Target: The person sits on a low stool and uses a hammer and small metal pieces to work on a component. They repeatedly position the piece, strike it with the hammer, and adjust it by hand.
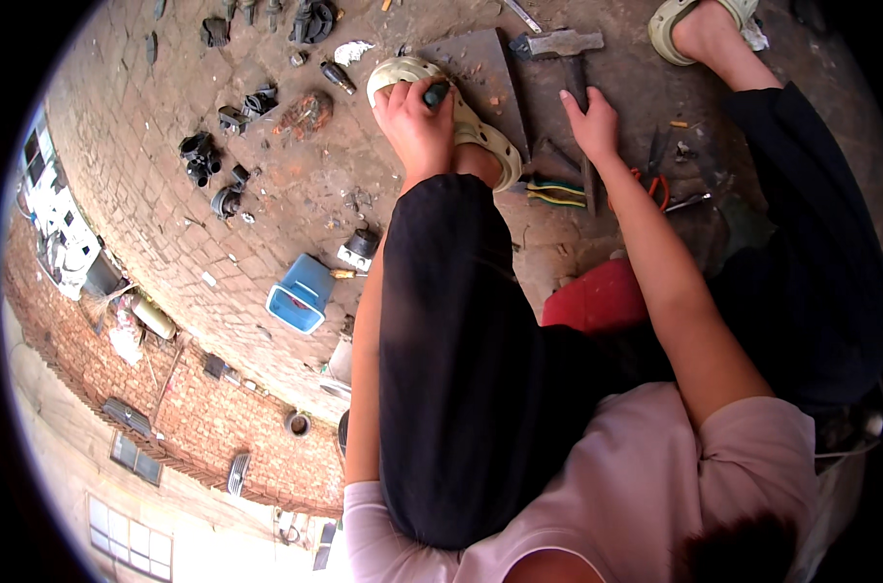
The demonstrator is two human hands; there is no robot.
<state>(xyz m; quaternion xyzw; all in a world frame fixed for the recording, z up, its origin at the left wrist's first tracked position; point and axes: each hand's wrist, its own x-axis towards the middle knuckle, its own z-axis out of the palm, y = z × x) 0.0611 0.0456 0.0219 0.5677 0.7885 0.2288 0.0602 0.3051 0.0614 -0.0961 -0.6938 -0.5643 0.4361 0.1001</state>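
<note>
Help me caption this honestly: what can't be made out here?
Head view:
Dark green object: lower part, hidden by the left grip.
Hammer: middle of its handle, behind the right grip.
Red object: full shape, behind right forearm and black trousers.
Right clog: cut by the top edge.

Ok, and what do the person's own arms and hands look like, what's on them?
Both the left hand and the right hand are bare, without gloves. No watch or bracelet shows, though the trouser leg hides part of the left forearm. Short, plain, pale pink sleeves leave the forearms uncovered.
</note>
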